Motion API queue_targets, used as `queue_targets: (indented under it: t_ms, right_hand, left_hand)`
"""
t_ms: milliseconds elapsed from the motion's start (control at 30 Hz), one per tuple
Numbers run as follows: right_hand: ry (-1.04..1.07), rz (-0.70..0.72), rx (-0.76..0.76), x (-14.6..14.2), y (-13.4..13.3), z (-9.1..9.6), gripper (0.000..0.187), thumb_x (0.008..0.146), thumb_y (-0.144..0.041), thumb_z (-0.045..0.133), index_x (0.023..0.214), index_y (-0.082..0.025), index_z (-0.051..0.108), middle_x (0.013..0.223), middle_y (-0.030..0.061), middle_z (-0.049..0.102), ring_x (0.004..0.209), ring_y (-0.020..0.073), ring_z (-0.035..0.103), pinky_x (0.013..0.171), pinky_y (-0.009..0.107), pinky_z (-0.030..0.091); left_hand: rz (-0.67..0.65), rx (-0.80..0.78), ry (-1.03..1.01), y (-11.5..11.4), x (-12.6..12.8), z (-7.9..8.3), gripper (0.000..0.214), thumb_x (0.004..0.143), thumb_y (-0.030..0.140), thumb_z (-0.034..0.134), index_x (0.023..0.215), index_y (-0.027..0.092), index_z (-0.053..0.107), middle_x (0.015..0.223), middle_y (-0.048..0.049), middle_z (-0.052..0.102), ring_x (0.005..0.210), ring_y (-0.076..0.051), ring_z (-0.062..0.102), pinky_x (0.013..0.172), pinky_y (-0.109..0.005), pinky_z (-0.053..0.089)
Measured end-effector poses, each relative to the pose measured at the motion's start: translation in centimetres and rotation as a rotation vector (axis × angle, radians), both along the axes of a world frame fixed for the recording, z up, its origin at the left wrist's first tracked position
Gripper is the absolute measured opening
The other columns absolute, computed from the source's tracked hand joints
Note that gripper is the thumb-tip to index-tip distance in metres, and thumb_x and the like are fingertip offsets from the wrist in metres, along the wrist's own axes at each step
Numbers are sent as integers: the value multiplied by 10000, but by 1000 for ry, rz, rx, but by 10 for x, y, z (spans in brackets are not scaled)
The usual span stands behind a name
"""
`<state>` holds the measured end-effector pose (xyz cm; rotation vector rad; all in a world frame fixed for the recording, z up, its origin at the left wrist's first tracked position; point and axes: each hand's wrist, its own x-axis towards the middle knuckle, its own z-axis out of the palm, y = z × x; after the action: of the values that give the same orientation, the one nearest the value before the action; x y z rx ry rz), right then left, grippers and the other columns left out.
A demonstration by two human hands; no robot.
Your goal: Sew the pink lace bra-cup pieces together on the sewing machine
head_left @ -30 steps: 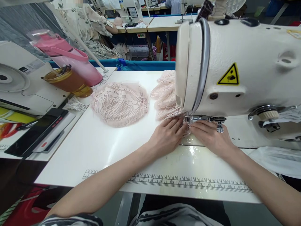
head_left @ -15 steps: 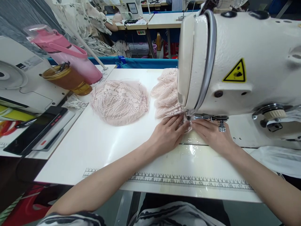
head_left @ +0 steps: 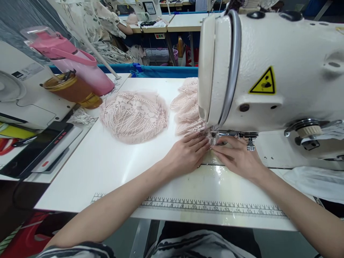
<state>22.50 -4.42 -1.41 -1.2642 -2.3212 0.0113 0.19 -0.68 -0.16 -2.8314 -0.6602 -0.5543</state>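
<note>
Pale pink ruffled lace (head_left: 186,107) runs under the presser foot (head_left: 215,135) of a white sewing machine (head_left: 258,71). My left hand (head_left: 188,152) lies flat on its near edge, fingers stretched out, just left of the foot. On the other side, my right hand (head_left: 238,156) has its lower fingertips closed at the lace edge in front of the foot, with an upper finger raised apart from them. The machine head hides part of the lace behind the needle. A second bundle of pink lace (head_left: 134,116) rests on the table to the left.
On the left stand a pink bottle (head_left: 77,64), an amber cup (head_left: 71,89) and a black device (head_left: 37,148). A printed ruler (head_left: 193,207) follows the table's front edge. White cloth (head_left: 314,182) lies at right. Beyond the blue edging, another person's arm (head_left: 125,28) rests at a table.
My right hand has shifted slightly back from under the machine arm, and its fingers have spread. My left hand stays by the foot, its fingers flatter. The view has drifted a little.
</note>
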Motion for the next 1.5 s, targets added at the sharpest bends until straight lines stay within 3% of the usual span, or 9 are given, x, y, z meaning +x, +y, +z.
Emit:
queue_targets:
  t_ms: [233,533,967,1167,1500]
  right_hand:
    - [-30,-43,-7,-4,-2,2,244,955,-342,504,1086,-272,698,1146,17,670,864,168,635,851,371,427]
    - [-142,-123,140,-7,-3,2,242,946,-380,524,1091,-280,690,1140,-1,682,792,173,621,703,332,411]
    - [-207,-145,290,-9,0,0,251,950,-357,526,1123,-248,672,1128,9,700,776,162,618,712,316,389]
    - [-174,-92,240,-10,-1,2,225,961,-319,511,1061,-224,689,1080,11,703,801,136,606,732,299,387]
    - [-189,-106,268,-10,-1,1,248,965,-309,500,1081,-203,692,1101,40,702,849,160,613,718,309,393]
  left_hand:
    - [15,-26,-26,3,-1,-3,324,931,197,469,1183,91,642,1227,-101,661,1173,-219,618,1098,-414,447]
    - [48,-30,-11,3,1,-3,356,928,212,456,1198,68,637,1234,-125,653,1173,-252,616,1080,-438,462]
    - [85,43,-10,-3,8,-1,368,941,224,439,1173,30,648,1178,-147,679,1123,-258,646,1054,-430,485]
    - [93,98,-23,-5,11,-1,364,949,244,443,1152,37,662,1152,-142,692,1114,-266,651,1037,-427,501]
    - [123,61,-33,-8,15,-3,365,948,246,450,1158,27,652,1167,-163,682,1129,-271,642,1032,-436,494]
